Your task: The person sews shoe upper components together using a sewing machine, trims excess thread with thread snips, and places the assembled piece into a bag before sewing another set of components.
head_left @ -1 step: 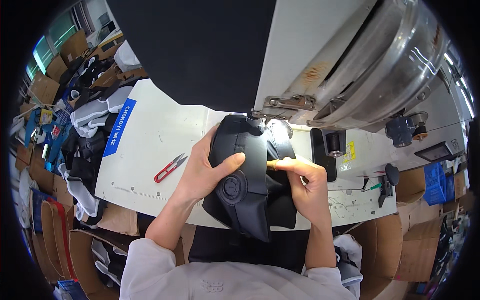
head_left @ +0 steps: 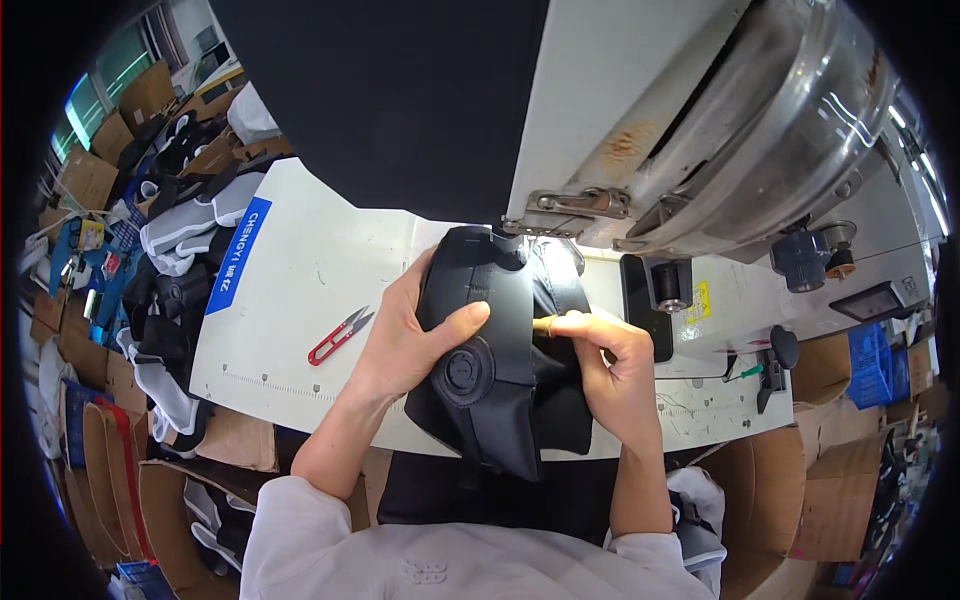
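Observation:
A black, leather-like sewn piece (head_left: 500, 330) with a round stitched patch lies under the sewing machine (head_left: 570, 215), its far end close to the needle area. My left hand (head_left: 410, 340) grips its left side, thumb on top and the other fingers hidden behind or beneath it. At the right edge of the piece, my right hand (head_left: 612, 365) is closed in a pinch on the material. A yellow cover (head_left: 543, 326) shows at a fingertip of that hand. The needle itself is hard to make out.
Red-handled thread snips (head_left: 340, 336) lie left of my left hand on the white table (head_left: 280, 300). A black phone-like slab (head_left: 640, 290) and a bobbin winder (head_left: 772, 365) are at the right. Cardboard boxes (head_left: 750, 490) and piled black-and-white pieces (head_left: 180, 290) surround the table.
The black piece has shifted very slightly toward the machine. Both hands keep their hold.

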`<control>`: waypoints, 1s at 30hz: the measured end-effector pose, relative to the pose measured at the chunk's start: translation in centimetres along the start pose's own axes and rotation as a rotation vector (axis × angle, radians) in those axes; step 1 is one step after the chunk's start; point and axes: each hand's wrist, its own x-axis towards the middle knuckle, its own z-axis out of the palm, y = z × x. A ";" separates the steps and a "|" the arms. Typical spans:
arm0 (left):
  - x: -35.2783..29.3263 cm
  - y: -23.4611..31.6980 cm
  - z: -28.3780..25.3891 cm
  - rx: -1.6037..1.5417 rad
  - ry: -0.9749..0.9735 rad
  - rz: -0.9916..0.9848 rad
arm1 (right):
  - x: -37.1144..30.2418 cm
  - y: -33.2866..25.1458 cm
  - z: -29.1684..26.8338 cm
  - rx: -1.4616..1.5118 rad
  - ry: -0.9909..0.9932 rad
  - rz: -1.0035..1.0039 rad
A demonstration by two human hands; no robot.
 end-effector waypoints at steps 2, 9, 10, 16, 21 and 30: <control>0.4 0.0 -0.2 -0.013 -0.003 0.012 | 0.2 0.0 0.1 0.058 0.026 0.005; 1.8 -1.0 -1.0 0.016 0.027 -0.047 | 0.5 0.8 0.1 0.350 0.051 0.218; 1.7 -0.7 -1.0 0.026 0.030 -0.066 | 0.3 1.0 0.1 0.347 0.050 0.218; -2.4 4.0 -1.5 0.723 -0.120 0.590 | -1.4 2.0 1.1 0.686 -0.011 0.133; -4.6 3.1 0.1 1.163 -0.449 0.546 | -1.9 1.1 1.0 0.565 -0.012 0.186; -4.8 0.4 1.4 0.708 -0.089 0.798 | -0.6 -1.0 0.3 -0.086 0.014 -0.144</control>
